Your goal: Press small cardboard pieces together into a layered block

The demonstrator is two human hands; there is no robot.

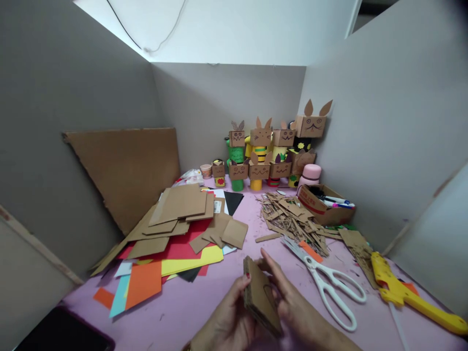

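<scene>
Left hand (230, 312) holds the cardboard block (261, 300), its thumb laid along the near-left edge and its fingers curled underneath; from my distant view I see the block tilted between both palms, low and just right of centre. My right hand (292, 304) touches the block's right side, its fingers partly extended; I cannot tell how firmly it grips. Layers show along the block's edge, but whether it is stacked or folded I cannot make out. Below is a purple tabletop (179, 304). To my left, cardboard sheets (183, 202) overlap coloured paper (146, 282), with a dark flat object (66, 331) in the near corner. To my right, white-handled scissors (310, 263) lie open near a heap of cardboard scraps (288, 214), and a yellow glue gun (397, 290) rests farther out. Behind the scraps, an open box (318, 204) holds pens, beside a pink bottle (310, 173). Cardboard-headed animal figures (260, 136) stand in two tiers at the back, and grey partitions (226, 90) enclose the table, a large brown board (135, 170) leaning at left.
</scene>
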